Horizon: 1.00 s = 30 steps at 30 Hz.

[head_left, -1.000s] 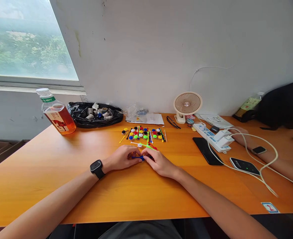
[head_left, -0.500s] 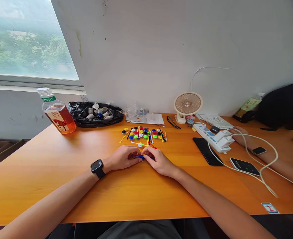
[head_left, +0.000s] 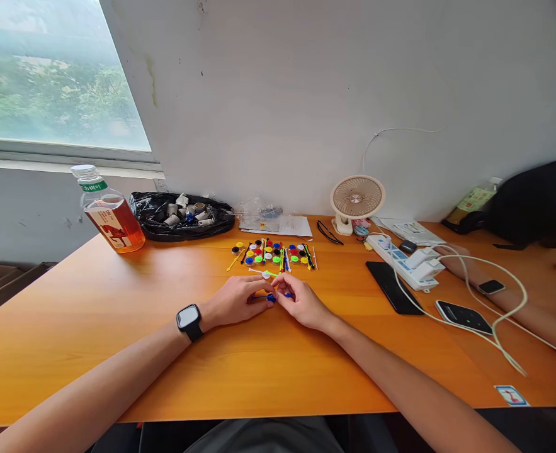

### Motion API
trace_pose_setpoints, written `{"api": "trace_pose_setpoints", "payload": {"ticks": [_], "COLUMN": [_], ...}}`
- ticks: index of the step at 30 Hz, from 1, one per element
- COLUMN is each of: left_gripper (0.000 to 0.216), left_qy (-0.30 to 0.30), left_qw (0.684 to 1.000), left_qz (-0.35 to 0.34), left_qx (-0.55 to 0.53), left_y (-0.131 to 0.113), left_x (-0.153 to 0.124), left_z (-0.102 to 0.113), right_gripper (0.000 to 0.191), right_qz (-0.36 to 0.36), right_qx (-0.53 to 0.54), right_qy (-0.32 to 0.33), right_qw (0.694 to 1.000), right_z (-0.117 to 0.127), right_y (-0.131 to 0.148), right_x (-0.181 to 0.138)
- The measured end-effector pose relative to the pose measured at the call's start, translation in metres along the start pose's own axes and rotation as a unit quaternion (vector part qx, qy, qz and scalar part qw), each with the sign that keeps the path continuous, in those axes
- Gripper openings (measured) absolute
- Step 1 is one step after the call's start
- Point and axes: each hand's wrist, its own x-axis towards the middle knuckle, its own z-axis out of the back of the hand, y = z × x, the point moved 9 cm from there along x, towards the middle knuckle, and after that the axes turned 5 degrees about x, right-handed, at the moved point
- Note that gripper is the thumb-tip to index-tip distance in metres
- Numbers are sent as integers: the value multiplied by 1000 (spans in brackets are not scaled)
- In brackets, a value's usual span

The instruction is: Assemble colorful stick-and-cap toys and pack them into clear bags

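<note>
Close together over the table, my left hand (head_left: 235,299) and my right hand (head_left: 303,306) both have closed fingers. Between the left thumb and fingers is a thin blue plastic stick (head_left: 260,297) with a wider end, partly covered by the fingers. The right fingertips meet that wider end. A small blue piece (head_left: 288,295) shows in the right hand; whether it is part of the stick I cannot tell. Just beyond the hands lie a white round piece (head_left: 266,275) and colourful plastic discs and sticks (head_left: 276,258) in a cluster.
A bottle of reddish drink (head_left: 117,226) and a black bag of grey pieces (head_left: 183,229) stand at the left. Behind are papers (head_left: 296,225) and a small fan (head_left: 357,198). A black phone (head_left: 391,286), power strip (head_left: 403,261) and another person's arm (head_left: 509,302) are at the right.
My right fingers have shifted slightly to the right, and a bit of blue now shows in them. The blue stick stays in my left hand, whose wrist has turned slightly.
</note>
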Motion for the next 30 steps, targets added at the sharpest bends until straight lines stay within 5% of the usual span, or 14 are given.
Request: {"api": "trace_pose_setpoints", "payload": {"ticks": [9,19,24,30], "left_gripper": [16,28,29,27], "left_qy": [-3,28,48,3], "left_qw": [999,977,979,994], "left_qz": [-31,-128,-104,-53], "left_qx": [19,167,166,100], "left_y": [-4,-30,-30,-20], "left_x": [1,-1,-2,-5], "left_z": [0,-6,-7,0], "right_gripper": [14,14,16,26], "right_qz": [11,5,20,31], "right_qx": [-8,-14,-42,-78], "right_qy": [-4,8,5,-35], "right_qw": [1000,1000,999,996], "right_z": [3,-1,-2,12], "right_y": [-5,1,6,14], "right_x": [2,0,-3,-6]}}
